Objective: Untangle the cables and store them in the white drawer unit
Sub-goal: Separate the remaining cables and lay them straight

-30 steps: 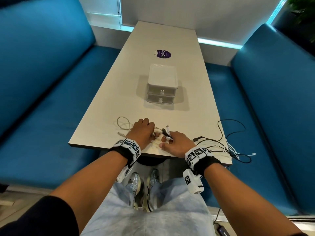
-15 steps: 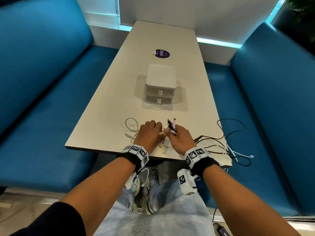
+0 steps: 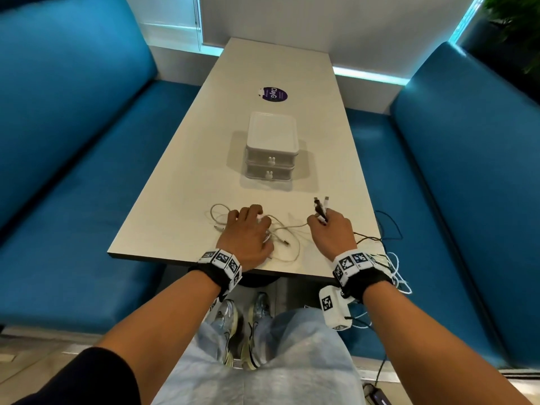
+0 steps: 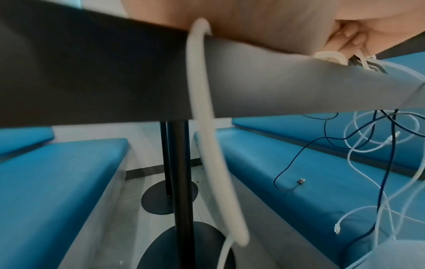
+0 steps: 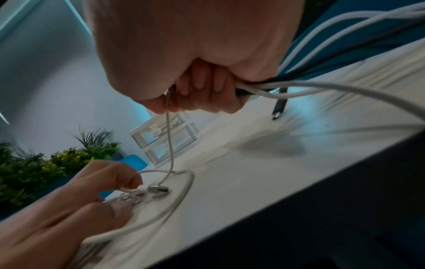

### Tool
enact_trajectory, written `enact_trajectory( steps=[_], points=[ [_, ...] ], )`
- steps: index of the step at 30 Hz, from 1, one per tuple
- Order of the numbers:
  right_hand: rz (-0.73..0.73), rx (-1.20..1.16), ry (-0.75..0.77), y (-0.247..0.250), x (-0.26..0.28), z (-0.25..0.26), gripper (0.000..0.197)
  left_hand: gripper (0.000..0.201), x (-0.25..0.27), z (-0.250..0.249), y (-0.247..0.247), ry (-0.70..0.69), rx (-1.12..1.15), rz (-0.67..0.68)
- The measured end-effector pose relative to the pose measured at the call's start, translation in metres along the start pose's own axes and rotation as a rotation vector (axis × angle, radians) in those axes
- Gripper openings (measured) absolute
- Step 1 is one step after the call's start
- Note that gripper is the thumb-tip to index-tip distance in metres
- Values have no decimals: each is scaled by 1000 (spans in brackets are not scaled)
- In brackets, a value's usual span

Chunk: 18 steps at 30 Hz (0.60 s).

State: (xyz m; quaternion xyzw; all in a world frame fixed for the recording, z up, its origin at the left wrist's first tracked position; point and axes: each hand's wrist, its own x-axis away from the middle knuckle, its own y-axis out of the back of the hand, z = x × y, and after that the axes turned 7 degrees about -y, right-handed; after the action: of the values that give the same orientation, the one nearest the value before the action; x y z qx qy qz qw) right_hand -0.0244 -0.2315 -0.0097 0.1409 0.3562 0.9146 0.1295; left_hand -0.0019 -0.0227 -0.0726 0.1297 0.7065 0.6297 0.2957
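Note:
On the near end of the table [image 3: 181,200], my left hand [image 3: 255,216] lies on loops of white cable [image 3: 292,227]. Its fingers and thumb [image 5: 117,209] pinch the cable near a metal plug [image 5: 158,189]. My right hand [image 3: 320,220] grips a bundle of black and white cables, whose plugs [image 3: 320,204] stick up from the fist. One thin white strand [image 5: 169,145] runs from the right fist down to the left hand. The white drawer unit [image 3: 271,135] stands mid-table with both drawers closed.
More tangled black and white cables [image 3: 391,258] hang over the table's near right corner onto the blue bench [image 3: 438,200]. Another blue bench [image 3: 73,229] lines the left side. A purple sticker [image 3: 273,94] lies behind the drawer unit. A black table leg [image 4: 179,182] stands below.
My hands have drawn apart. The right hand moved right with its bundle of plugs, and a white cable now stretches between the hands. The left hand stays on the loops.

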Motion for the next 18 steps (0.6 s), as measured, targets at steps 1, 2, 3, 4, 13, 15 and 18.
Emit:
enact_trajectory(
  steps=[1,2,3,4,13,15,18],
  points=[
    [5,6,15,-3,2,1,21,45,2,-1,0,8,26,-5],
    [9,6,25,-5,3,3,22,49,4,-1,0,13,45,-8],
    [10,5,31,-5,4,4,23,49,4,-1,0,13,52,-12],
    [12,-3,40,-5,4,4,24,46,3,-2,0,10,51,-22],
    [116,-112,134,-10,4,12,19,20,-3,-9,-14,-175,36,-146],
    [181,-144,162,-16,8,18,15,27,-4,-11,-14,-194,22,-149],
    [213,-82,216,-24,10,22,18,25,-3,-11,-15,-209,-5,-138]
  ],
)
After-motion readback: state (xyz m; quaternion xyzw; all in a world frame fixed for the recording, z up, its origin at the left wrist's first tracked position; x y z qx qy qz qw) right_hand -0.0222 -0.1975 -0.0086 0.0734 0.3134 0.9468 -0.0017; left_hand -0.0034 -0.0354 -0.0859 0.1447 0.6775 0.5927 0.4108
